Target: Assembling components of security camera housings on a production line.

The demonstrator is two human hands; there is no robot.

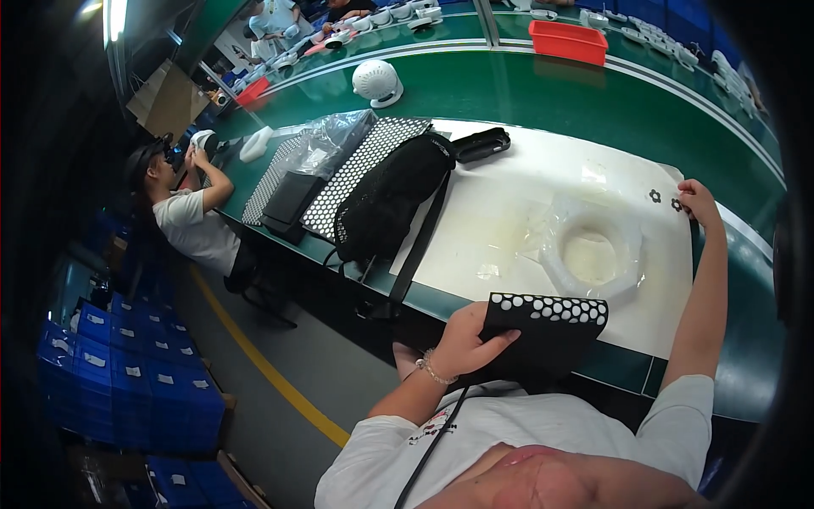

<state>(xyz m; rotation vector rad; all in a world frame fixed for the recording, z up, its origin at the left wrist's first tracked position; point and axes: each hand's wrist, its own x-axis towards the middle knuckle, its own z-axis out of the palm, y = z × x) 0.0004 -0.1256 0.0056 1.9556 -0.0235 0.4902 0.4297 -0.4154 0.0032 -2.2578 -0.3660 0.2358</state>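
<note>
My left hand (466,343) grips a black panel (543,339) in front of my body, thumb lying across its dark face; white dots run along its upper edge. At the right edge of a large white sheet (500,195), my right hand (698,204) has its fingers bent and drawn together at a small black flower-shaped piece (676,204). A second flower-shaped piece (655,196) lies just left of it. Between my hands sits a ring-shaped roll wrapped in clear plastic (626,273), with a round opening in its middle.
A black mesh bag (394,199) with a strap lies on the green table, beside dotted panels (339,204) and a clear plastic bag (326,144). Beyond stands a white fan (377,82). A red bin (568,42) is farther back. Another person (191,212) works at the left.
</note>
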